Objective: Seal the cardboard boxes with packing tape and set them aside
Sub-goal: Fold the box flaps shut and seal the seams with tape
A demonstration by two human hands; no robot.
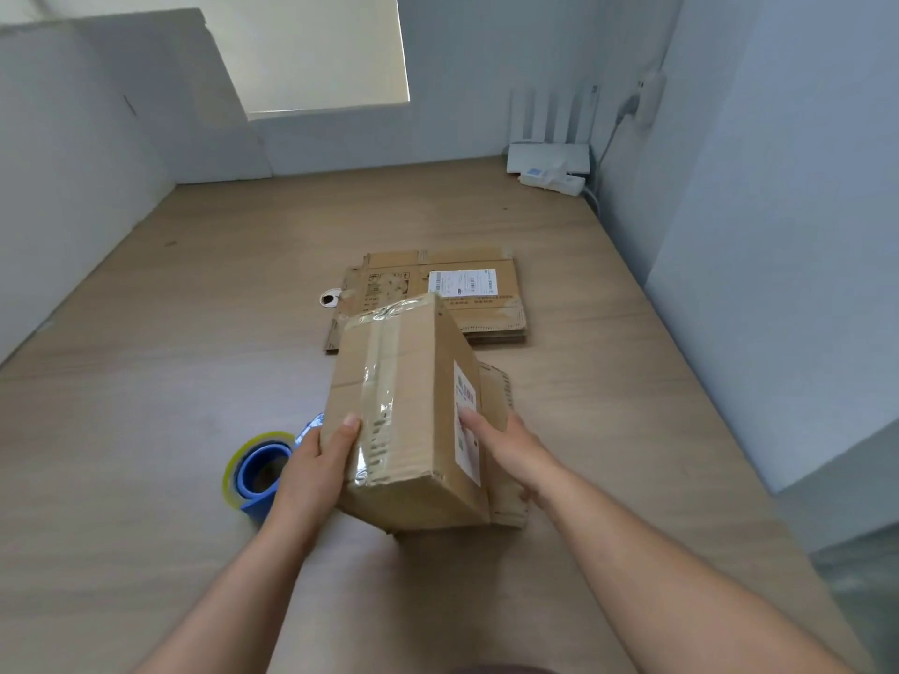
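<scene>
A brown cardboard box [413, 381] stands tilted on the wooden table, with clear tape running along its upper face and a white label on its right side. My left hand [316, 467] grips its near left edge, thumb on the taped face. My right hand [506, 449] presses against the labelled right side. Under and behind the box's right side lies a flattened piece of cardboard [506, 503]. A blue tape dispenser with a roll of clear tape [258, 471] rests on the table just left of my left hand.
A stack of flattened cardboard boxes [486, 304] with a white shipping label lies beyond the box. A small round cable hole [329, 299] sits to its left. A white router [547, 155] and power strip [552, 180] stand in the far right corner. Walls enclose the table on three sides.
</scene>
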